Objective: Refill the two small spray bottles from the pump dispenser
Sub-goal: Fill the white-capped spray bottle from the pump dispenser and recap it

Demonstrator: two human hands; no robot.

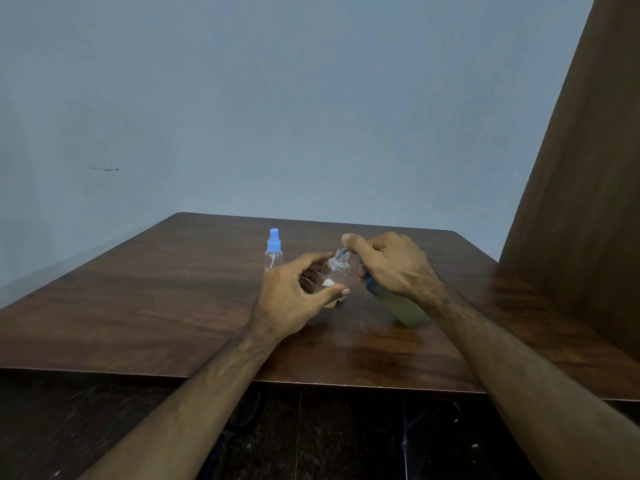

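Observation:
A small clear spray bottle (337, 271) without its cap stands near the middle of the wooden table (156, 306). My left hand (294, 296) holds it between thumb and fingers. My right hand (388, 265) grips the pump dispenser (405, 306), a greenish bottle tilted toward the small bottle, with a finger on the pump head. The nozzle sits over the small bottle's open neck. A little liquid lies in the small bottle's bottom. A second small clear spray bottle (274, 252) with a blue cap stands upright just behind and left of my left hand.
A brown wooden panel (581, 202) rises at the right edge of the table. A blue-grey wall (277, 116) stands behind the table. Dark floor (311, 438) shows below the table's near edge.

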